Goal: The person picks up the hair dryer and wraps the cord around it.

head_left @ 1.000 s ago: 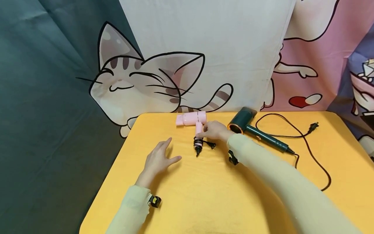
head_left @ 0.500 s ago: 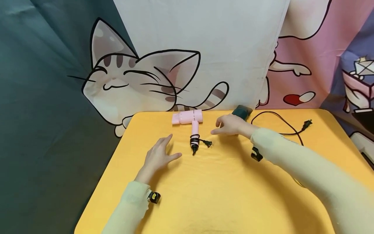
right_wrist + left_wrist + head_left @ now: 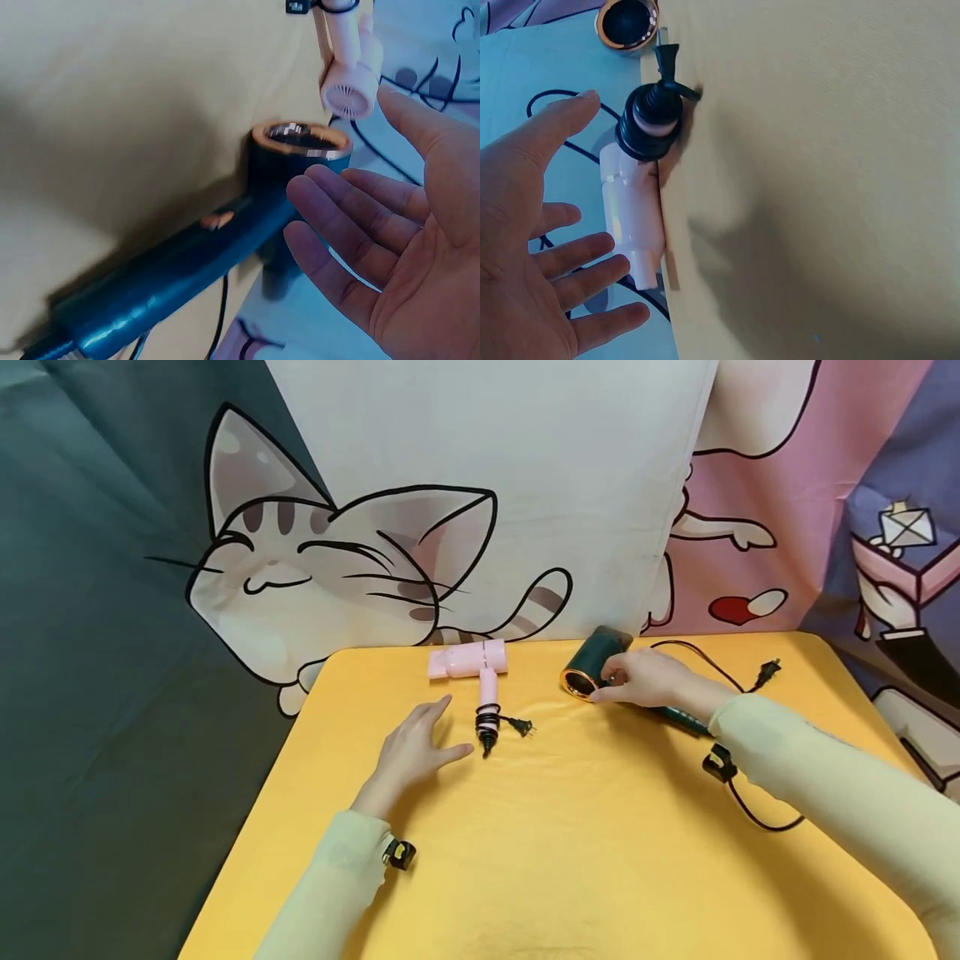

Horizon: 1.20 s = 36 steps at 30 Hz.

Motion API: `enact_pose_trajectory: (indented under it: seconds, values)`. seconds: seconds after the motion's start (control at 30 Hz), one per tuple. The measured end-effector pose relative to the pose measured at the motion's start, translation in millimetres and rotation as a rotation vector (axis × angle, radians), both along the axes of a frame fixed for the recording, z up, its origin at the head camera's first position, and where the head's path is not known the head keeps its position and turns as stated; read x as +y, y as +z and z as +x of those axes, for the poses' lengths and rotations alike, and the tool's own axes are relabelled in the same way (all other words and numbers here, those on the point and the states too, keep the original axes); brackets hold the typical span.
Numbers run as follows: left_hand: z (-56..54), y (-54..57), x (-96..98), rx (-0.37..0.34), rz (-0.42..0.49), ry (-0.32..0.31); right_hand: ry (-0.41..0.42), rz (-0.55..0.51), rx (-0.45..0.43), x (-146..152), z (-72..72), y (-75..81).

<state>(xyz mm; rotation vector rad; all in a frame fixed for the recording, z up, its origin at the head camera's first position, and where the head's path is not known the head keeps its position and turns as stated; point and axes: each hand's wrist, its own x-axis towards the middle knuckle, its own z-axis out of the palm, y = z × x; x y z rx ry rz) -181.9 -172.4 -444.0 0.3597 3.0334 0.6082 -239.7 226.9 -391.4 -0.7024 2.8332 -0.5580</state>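
A pink hair dryer (image 3: pixel 467 660) lies near the back edge of the table, its black cord (image 3: pixel 487 720) wound round the handle and its plug lying to the right. My left hand (image 3: pixel 411 747) hovers to the left of that handle, fingers spread and holding nothing; the left wrist view shows its palm (image 3: pixel 510 247) beside the pink dryer. To the right lies a dark green hair dryer (image 3: pixel 595 656) with a copper-coloured ring. Over its handle hangs my right hand (image 3: pixel 647 678), fingers loosely bent beside the barrel (image 3: pixel 300 161), nothing gripped. This hand hides part of the green handle.
The yellow table (image 3: pixel 525 860) ends at a printed cloth backdrop (image 3: pixel 585 460) right behind both dryers. The green dryer's cord loops over the right side, its plug (image 3: pixel 767 673) near the back right corner. A small black camera sits on each wrist.
My right hand has left the pink dryer's handle and moved right to the green dryer. My left hand has stayed nearly still, while the head view has shifted slightly.
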Motion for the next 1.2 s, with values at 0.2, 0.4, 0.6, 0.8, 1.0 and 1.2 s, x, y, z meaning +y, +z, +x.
enact_pose_trajectory:
  seconds: [0.2,0.4,0.6,0.8,1.0,1.2]
  values:
    - [-5.6,3.2,12.8,0.021,-0.002,-0.052,-0.05,0.002,0.03,25.5,7.7,-5.5]
    - [-8.5,5.3,24.0,0.009,0.017,-0.073,-0.089,-0.011,0.045,41.7,15.9,-19.6]
    - [-9.1,9.1,36.3,0.005,0.021,-0.097,-0.125,0.04,0.062,55.3,25.9,-35.6]
    - [-11.8,15.2,50.9,0.013,0.032,-0.121,-0.152,0.091,0.066,67.3,28.9,-55.0]
    - [-13.4,19.1,61.5,0.008,0.041,-0.151,-0.137,0.091,0.068,71.3,25.6,-68.6]
    - [-16.1,20.8,68.0,0.017,0.056,-0.176,-0.127,0.097,0.098,71.0,19.7,-67.4]
